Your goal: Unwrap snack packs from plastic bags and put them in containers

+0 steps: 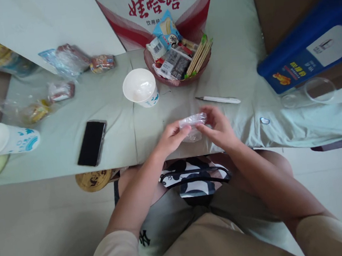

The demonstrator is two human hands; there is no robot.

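Between my two hands, over the front of the table, is a crumpled piece of clear plastic film [192, 121]. My left hand [172, 138] pinches its left side between thumb and fingers. On the right side, my right hand [218, 127] grips it the same way, its fingertips slightly blurred. The lower part of the film hangs loosely below my thumbs. A white pen [218, 99] lies just beyond my right hand. Farther off to the left stands a white paper cup [139, 86] with what looks like clear plastic inside.
A pink bowl [165, 78] of packaged snacks stands before a large printed carton [157, 1]. To the left are a phone [92, 143], a tipped paper cup [10, 138] and bagged foods [72, 60]. A blue box [305, 44] and a clear cup [308, 92] are at right.
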